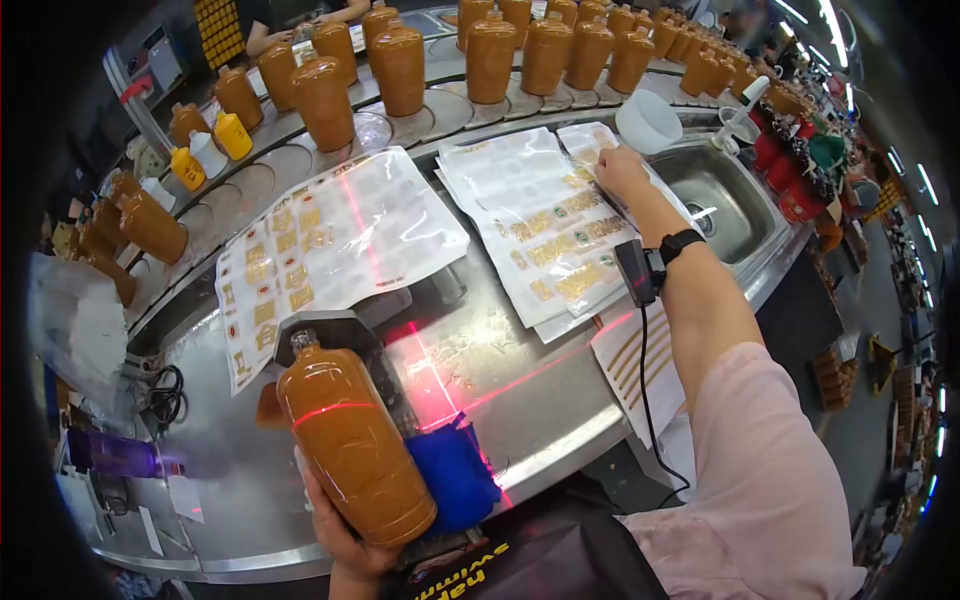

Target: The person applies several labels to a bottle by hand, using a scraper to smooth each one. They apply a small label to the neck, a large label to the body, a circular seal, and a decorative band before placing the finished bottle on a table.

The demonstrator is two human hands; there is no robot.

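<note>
Left hand (345, 535) grips one brown bottle (352, 440) — right hand (622, 172) rests open on two label sheets (545, 225).

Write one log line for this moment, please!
left hand: holds brown ceramic bottle | right hand: on gold-label sticker sheet

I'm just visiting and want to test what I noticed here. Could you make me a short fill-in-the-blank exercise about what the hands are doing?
1. The left hand holds a brown ____ lying on its side.
2. The right hand reaches onto a sheet of ____ beside the sink.
3. A red ____ line crosses the bottle.
4. The cloth beside the bottle is ____.

Missing words: bottle; labels; laser; blue
</note>
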